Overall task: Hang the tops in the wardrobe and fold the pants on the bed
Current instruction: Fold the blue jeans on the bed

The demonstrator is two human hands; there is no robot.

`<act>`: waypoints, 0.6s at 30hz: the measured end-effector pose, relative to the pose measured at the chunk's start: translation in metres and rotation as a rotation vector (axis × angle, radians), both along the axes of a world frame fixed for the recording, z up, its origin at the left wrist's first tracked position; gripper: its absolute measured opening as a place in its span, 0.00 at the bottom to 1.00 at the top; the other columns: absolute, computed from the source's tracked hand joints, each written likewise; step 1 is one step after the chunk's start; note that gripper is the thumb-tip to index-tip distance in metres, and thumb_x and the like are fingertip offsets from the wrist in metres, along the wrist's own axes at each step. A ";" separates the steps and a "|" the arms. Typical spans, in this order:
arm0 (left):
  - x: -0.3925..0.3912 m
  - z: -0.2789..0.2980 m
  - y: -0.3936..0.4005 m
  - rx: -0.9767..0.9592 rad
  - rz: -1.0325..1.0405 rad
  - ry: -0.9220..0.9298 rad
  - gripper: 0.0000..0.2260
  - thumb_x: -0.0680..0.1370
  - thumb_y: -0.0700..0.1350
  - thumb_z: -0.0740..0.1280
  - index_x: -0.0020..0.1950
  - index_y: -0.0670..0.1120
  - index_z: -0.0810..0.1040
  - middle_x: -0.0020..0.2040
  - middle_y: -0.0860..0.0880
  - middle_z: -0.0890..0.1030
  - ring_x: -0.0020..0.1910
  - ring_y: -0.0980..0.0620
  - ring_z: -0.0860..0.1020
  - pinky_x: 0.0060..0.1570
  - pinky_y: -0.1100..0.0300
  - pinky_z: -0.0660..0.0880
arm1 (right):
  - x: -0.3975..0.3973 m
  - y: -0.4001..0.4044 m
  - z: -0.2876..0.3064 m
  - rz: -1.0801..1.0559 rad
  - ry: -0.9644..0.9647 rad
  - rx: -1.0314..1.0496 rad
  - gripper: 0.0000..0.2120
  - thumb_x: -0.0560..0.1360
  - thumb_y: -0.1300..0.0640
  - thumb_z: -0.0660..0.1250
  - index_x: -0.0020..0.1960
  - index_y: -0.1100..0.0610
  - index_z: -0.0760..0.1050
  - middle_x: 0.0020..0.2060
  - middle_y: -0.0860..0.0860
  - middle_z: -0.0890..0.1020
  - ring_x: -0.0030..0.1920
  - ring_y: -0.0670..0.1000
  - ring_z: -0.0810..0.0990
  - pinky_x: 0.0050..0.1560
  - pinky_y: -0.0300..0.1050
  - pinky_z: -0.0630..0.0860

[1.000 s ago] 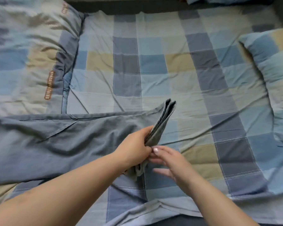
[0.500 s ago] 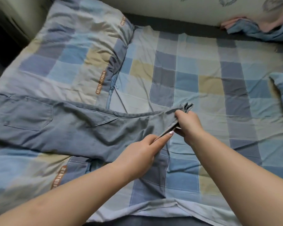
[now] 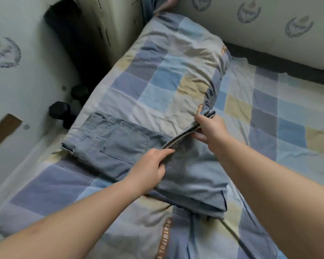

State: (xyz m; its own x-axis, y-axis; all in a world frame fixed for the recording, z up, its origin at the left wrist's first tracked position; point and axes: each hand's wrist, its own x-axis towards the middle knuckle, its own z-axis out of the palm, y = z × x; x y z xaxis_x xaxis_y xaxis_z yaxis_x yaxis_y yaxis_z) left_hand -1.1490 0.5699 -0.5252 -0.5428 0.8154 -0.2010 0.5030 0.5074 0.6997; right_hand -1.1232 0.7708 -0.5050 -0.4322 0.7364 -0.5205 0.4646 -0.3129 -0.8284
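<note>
Both hands are working the grey-blue pants (image 3: 123, 146), which are lying across the checked quilt (image 3: 168, 75) on the bed (image 3: 281, 113), waistband and back pocket (image 3: 124, 142) facing up at the left side. The left hand (image 3: 150, 169) is gripping the hem end of the legs, fingers (image 3: 166, 151) curled round the cloth near the middle of the garment. The right hand (image 3: 211, 130) is pinching the same folded edge farther along, thumb on top and fingers underneath, with a bunched corner of fabric poking out beyond its knuckles. The leg section is doubling over toward the seat, a thick fold sitting at the near right. A patterned wall (image 3: 269, 25) is running along the far side of the bed, and two dark dumbbells (image 3: 61, 112) are sitting on the floor at the left, just beside the bed's edge.
</note>
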 end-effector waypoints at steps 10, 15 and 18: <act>-0.171 -0.050 -0.125 -0.125 0.101 -0.008 0.23 0.80 0.40 0.58 0.73 0.56 0.65 0.62 0.48 0.72 0.61 0.49 0.72 0.58 0.60 0.67 | -0.178 -0.115 -0.053 0.113 -0.033 0.024 0.04 0.71 0.60 0.65 0.38 0.57 0.72 0.33 0.54 0.77 0.31 0.49 0.79 0.35 0.45 0.81; -0.222 -0.071 -0.152 -0.118 0.194 0.031 0.23 0.79 0.39 0.58 0.72 0.57 0.67 0.61 0.49 0.73 0.60 0.51 0.71 0.56 0.62 0.66 | -0.236 -0.142 -0.073 0.165 -0.012 -0.014 0.02 0.72 0.60 0.65 0.45 0.58 0.73 0.36 0.53 0.79 0.34 0.49 0.80 0.34 0.43 0.81; -0.244 -0.085 -0.160 -0.181 0.211 0.056 0.24 0.79 0.39 0.58 0.73 0.57 0.65 0.62 0.47 0.72 0.54 0.51 0.72 0.49 0.61 0.68 | -0.253 -0.150 -0.086 0.272 0.009 -0.093 0.04 0.75 0.58 0.65 0.48 0.57 0.73 0.39 0.53 0.78 0.38 0.49 0.79 0.41 0.46 0.82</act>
State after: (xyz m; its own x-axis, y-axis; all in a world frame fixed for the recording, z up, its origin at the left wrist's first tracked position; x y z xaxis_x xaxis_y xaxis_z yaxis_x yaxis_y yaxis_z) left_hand -1.3926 0.4102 -0.6104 -0.7110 0.6369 -0.2982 0.4084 0.7191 0.5622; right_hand -1.3763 0.6211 -0.5911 -0.6120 0.5424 -0.5756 0.5346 -0.2526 -0.8065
